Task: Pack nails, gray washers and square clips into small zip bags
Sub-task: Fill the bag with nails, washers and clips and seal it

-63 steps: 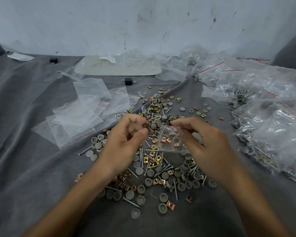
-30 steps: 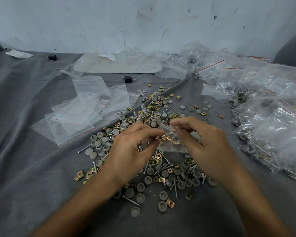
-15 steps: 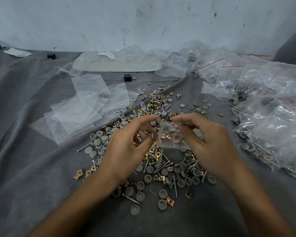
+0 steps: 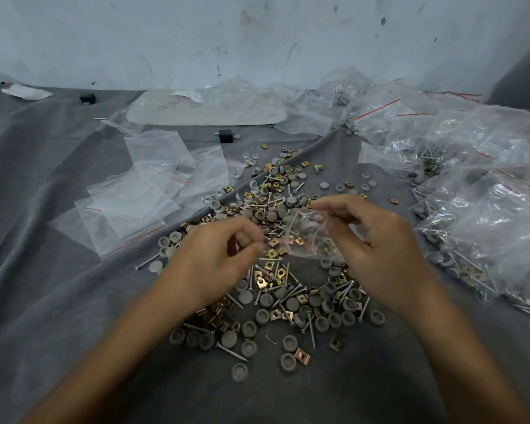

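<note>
My right hand (image 4: pixel 380 255) pinches the zip bag (image 4: pixel 311 231); left hand (image 4: pixel 214 267) curled, on what I cannot tell; slipping could spill square clips (image 4: pixel 300 240).

The left hand (image 4: pixel 218 264) is no longer at the mouth of the zip bag (image 4: pixel 311 240). Two seconds ago it is raised beside the bag with something small pinched in its fingertips. A second ago its fingers are right at the opening, and half a second ago the forefinger is still at the rim. Now the hand is drawn back to the left and sits lower, over the loose pile (image 4: pixel 276 276) of nails, washers and clips. A gap shows between its curled fingers (image 4: pixel 251 237) and the bag. The thumb tip lies against the forefinger. Whether anything is pinched between them cannot be told.
</note>
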Available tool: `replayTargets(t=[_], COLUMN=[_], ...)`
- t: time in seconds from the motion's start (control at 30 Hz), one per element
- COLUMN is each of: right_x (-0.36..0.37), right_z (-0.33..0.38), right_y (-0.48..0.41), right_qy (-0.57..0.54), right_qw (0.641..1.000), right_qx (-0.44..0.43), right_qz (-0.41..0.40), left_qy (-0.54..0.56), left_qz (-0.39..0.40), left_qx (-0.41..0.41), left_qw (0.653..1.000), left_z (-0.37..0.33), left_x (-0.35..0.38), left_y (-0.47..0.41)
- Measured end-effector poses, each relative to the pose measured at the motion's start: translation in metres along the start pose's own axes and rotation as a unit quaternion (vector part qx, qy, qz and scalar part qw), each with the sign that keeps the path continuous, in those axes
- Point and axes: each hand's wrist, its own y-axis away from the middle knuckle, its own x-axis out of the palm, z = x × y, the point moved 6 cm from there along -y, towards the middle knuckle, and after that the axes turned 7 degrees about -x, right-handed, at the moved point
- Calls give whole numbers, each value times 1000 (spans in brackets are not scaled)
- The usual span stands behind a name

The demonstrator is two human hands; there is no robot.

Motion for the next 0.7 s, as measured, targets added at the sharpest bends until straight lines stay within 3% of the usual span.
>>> replayTargets(t=[0.1,0.2,0.33,0.57,0.7], right_x=[2,3,4,5,0], right_z=[1,2,4,6,3], right_y=[1,1,1,1,0], right_qy=[1,7,1,-1,5], right_qw=[1000,1000,1000,1000,1000], right_qx=[2,4,10,8,3], right_qz=[12,20,25,30,16], left_qy=[-85,-162,-153,76,94], left_qz=[119,156,144,-5,-17], left_qx=[12,26,20,21,44], left_qw=[989,974,978,997,994], left_z=[4,7,8,-17,-38], left_x=[14,20,13,-9,-3], left_y=[1,4,3,-1,-9])
